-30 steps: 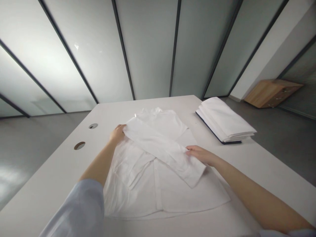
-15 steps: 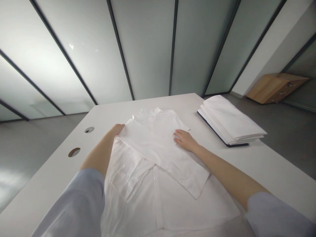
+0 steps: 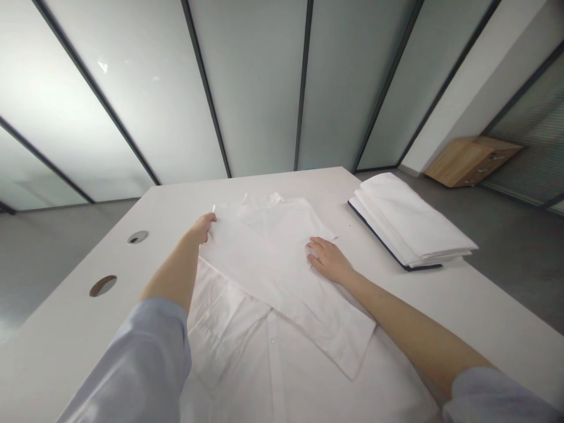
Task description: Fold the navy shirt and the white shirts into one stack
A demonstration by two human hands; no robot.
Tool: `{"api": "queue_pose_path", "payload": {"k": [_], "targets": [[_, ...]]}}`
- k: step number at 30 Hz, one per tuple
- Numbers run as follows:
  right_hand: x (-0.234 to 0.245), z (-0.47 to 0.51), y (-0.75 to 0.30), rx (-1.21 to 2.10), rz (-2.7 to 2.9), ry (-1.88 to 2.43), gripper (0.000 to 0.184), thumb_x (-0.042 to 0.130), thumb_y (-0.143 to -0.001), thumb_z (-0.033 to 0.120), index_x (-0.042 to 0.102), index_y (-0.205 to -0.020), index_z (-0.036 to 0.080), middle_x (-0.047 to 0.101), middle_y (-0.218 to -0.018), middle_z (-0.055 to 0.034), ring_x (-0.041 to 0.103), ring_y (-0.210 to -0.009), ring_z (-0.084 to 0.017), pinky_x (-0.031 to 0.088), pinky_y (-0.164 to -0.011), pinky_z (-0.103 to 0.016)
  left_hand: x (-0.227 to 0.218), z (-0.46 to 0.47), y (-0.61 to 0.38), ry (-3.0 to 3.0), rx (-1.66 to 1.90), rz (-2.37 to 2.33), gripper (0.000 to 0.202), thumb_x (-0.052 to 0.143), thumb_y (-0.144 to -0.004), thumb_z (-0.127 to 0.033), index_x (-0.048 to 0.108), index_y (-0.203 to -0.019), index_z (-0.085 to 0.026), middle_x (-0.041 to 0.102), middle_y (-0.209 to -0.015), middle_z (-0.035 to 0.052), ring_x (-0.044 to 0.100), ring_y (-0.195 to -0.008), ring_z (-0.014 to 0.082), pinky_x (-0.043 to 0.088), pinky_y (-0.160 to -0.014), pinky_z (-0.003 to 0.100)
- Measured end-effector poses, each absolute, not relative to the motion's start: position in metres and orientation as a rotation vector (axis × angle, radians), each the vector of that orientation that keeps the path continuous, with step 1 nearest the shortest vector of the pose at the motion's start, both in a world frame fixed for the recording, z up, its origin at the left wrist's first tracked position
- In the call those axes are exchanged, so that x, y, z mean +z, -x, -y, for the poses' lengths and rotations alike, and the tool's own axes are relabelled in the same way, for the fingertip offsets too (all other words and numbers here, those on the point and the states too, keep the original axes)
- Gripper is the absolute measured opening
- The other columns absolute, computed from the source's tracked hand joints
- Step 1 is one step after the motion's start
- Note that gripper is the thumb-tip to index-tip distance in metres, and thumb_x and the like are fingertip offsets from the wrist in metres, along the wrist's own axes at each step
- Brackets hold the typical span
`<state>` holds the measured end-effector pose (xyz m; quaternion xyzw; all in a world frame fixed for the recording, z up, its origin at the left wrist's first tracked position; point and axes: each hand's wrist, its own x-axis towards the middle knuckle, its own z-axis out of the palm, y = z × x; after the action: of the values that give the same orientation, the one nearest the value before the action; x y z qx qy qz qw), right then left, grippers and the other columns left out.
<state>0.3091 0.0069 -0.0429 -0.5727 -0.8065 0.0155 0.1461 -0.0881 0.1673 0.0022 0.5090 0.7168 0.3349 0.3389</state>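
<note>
A white button-up shirt (image 3: 264, 247) lies spread on the white table, its collar at the far end. One sleeve crosses the front over the button placket, and the hem runs out of view at the bottom. My left hand (image 3: 205, 227) grips the shirt's left shoulder edge, fingers closed around the cloth and partly hidden. On the shirt's right side, my right hand (image 3: 328, 258) rests palm down with fingers stretched out flat on the fabric.
Folded white cloths (image 3: 409, 217) are stacked on a dark flat board (image 3: 425, 268) at the table's right side. Two round cable holes pierce the table (image 3: 171, 205) on the left. A wooden cabinet (image 3: 458, 161) stands on the floor beyond, near frosted glass panels.
My left hand has moved slightly left with the shirt's shoulder edge, spreading that side outward. My right hand stays flat on the cloth. The view has shifted a little.
</note>
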Motion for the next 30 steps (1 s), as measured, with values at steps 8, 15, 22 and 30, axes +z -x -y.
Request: {"api": "queue_pose_path", "payload": {"k": [8,15,22,30], "targets": [[-0.044,-0.007,-0.31,0.055,2.31,1.638,0.04,0.043,-0.092,0.03,0.058,-0.127,0.018,0.052,-0.142,-0.0137,0.045,-0.133,-0.026,0.033,-0.111,-0.045,0.006,-0.177,0.086,-1.314,0.909,-1.856,0.023,0.053,-0.058,-0.021,0.058,-0.081,-0.02,0.059,-0.065,0.0002,0.065,-0.068,0.0224,0.056,-0.066,0.038],[-0.043,-0.007,-0.31,0.081,2.295,1.629,0.04,0.044,-0.092,0.031,0.058,-0.128,0.02,0.052,-0.142,-0.013,0.044,-0.133,-0.026,0.032,-0.111,-0.045,0.015,-0.17,0.072,-1.645,0.824,-2.288,0.041,0.057,-0.073,-0.021,0.059,-0.114,-0.016,0.058,-0.125,0.0195,0.049,-0.125,0.0359,0.042,-0.1,0.05],[-0.043,-0.008,-0.312,0.129,2.292,1.617,0.039,0.045,-0.092,0.031,0.059,-0.126,0.019,0.052,-0.141,-0.0137,0.044,-0.133,-0.027,0.033,-0.111,-0.045,0.013,-0.117,0.031,-2.169,0.027,-2.282,0.056,0.048,-0.085,-0.052,0.056,-0.127,-0.015,0.049,-0.14,0.0214,0.038,-0.133,0.039,0.033,-0.105,0.055],[-0.048,-0.012,-0.316,0.161,2.277,1.576,0.039,0.046,-0.091,0.032,0.06,-0.126,0.02,0.053,-0.14,-0.0121,0.045,-0.133,-0.027,0.032,-0.112,-0.045,-0.022,-0.082,0.042,-2.207,0.033,-2.164,0.07,0.036,-0.09,-0.062,0.037,-0.148,-0.022,0.027,-0.158,0.0164,0.02,-0.146,0.0363,0.014,-0.114,0.058]]}}
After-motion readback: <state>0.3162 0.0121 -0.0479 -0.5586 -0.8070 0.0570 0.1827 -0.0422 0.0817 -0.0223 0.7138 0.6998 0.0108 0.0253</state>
